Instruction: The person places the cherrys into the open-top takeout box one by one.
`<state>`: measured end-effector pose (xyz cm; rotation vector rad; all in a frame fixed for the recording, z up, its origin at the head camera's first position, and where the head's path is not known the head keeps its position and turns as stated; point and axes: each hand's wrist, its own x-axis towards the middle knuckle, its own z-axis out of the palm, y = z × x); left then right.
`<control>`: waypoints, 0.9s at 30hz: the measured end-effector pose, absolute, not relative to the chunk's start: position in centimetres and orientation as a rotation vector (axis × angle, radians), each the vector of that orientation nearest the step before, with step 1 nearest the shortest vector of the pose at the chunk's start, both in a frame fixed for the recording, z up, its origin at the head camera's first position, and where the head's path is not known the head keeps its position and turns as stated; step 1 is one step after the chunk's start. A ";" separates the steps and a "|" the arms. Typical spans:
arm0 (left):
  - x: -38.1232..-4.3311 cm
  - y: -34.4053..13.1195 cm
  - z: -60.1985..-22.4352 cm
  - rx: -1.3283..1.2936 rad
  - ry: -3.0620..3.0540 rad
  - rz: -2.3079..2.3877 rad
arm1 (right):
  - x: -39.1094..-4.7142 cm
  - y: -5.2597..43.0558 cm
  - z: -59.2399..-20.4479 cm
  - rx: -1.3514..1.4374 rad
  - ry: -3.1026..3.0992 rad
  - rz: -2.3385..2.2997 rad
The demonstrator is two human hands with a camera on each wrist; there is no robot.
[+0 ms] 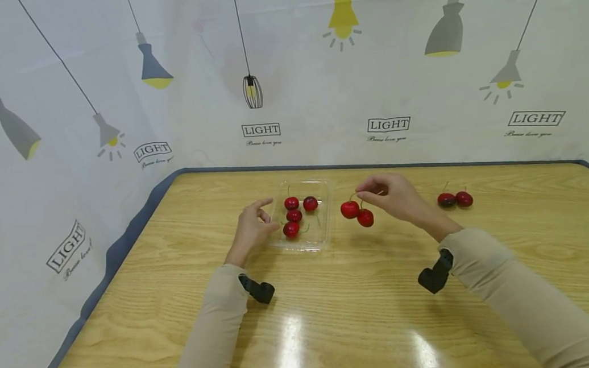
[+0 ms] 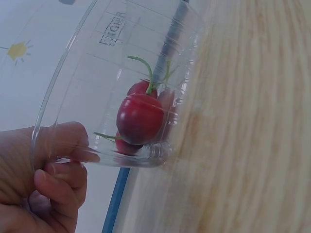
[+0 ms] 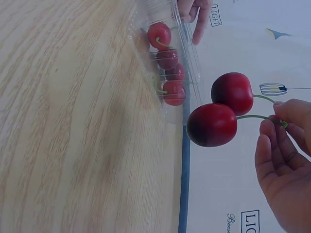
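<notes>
My right hand (image 1: 392,199) pinches two cherries by their green stems. The paired cherries (image 3: 212,124) hang below the fingertips, just right of a clear plastic container (image 1: 325,227). Inside this see-through box lie several more dark red cherries (image 1: 294,216), some with stems sticking up. At the box's left side is my left hand (image 1: 250,227), its thumb and curled fingers gripping the rim; the left wrist view shows one finger (image 2: 73,138) through the transparent wall.
Two other cherries (image 1: 455,199) lie together on the wooden table (image 1: 354,305), to the right of my right hand. Behind the table's dark blue back edge (image 1: 375,167) hangs a white cloth (image 1: 308,80) printed with lamps.
</notes>
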<state>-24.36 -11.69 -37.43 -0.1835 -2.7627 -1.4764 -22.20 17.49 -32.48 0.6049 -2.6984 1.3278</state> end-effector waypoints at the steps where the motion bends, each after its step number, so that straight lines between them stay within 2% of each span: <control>1: -24.4 -11.7 -37.4 -0.185 -2.762 -1.476 | -22.2 17.3 -32.4 0.612 -2.694 1.336; 27: -24.4 -11.7 -37.4 -0.178 -2.791 -1.461 | -23.5 13.2 -31.0 0.714 -2.648 1.408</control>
